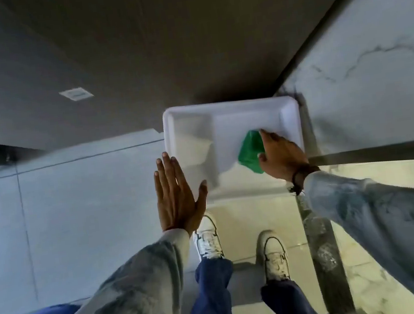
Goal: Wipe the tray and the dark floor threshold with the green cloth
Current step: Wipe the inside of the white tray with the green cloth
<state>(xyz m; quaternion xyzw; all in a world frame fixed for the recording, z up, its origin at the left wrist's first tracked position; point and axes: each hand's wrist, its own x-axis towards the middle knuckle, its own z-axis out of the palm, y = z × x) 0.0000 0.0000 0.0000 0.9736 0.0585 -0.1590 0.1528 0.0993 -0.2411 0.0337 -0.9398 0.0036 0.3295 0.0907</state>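
White tray point(290, 120) sat on the floor point(75, 199), its right edge by the dark threshold point(324, 246). Right hand point(280, 157) lay inside the tray, fingers pressed flat on the green cloth point(249, 153), thumb against its near edge. Left hand point(177, 197) was fully open, holding nothing, palm down at the tray's left rim

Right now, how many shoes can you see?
2. One white shoe is just below the left hand; the other white shoe is further right, below the white tray. Trouser legs cover both heels.
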